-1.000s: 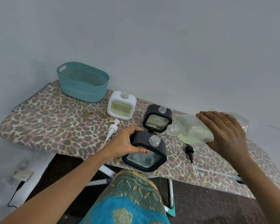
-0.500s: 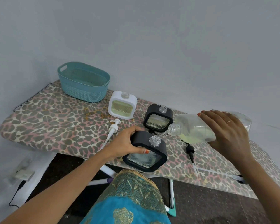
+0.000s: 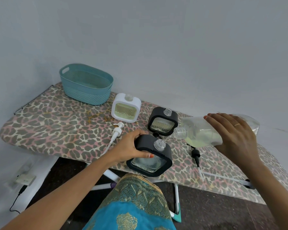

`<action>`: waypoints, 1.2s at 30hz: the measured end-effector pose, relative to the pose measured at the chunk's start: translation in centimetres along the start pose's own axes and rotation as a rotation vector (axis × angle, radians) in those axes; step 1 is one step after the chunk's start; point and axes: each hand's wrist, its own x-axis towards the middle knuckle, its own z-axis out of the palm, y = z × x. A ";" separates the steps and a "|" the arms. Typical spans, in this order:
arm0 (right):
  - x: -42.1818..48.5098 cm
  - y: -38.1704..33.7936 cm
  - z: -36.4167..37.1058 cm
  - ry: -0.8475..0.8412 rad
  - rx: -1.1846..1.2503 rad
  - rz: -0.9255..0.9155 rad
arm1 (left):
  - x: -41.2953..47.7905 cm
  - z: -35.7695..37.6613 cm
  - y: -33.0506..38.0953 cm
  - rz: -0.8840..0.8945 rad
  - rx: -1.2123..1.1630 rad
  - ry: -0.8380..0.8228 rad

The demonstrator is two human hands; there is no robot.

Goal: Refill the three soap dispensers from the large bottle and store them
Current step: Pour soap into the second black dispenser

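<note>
In the head view, a black square-framed soap dispenser with a clear ribbed window [image 3: 150,158] is held at the front edge of the leopard-print ironing board [image 3: 48,123]. It is gripped around its top left corner by the left hand [image 3: 130,146] and tipped so that its open clear neck meets the pour. The large clear plastic bottle of pale yellow-green soap [image 3: 201,133] is clasped from above by the right hand [image 3: 231,135], fingers curled over its body.

The bottle's long axis lies nearly level along the board's length. Its base is turned toward the right end, and its mouth points left and slightly down, just above the dispenser's neck. A thin stream appears to pass between them.

The pour is best done with the mouth kept close over the narrow neck and the tilt raised only gently. The level should be watched through the window, so that nothing is spilled on the cover.
</note>
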 end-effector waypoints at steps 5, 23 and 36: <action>0.0 0.0 0.0 -0.001 -0.007 -0.003 | 0.0 0.1 0.0 0.004 0.009 0.000; 0.0 0.2 -0.1 -0.002 -0.028 -0.011 | 0.1 0.2 0.1 0.000 -0.029 -0.013; 0.2 0.3 -0.3 0.004 -0.028 -0.019 | 0.0 0.2 0.5 0.002 -0.045 -0.014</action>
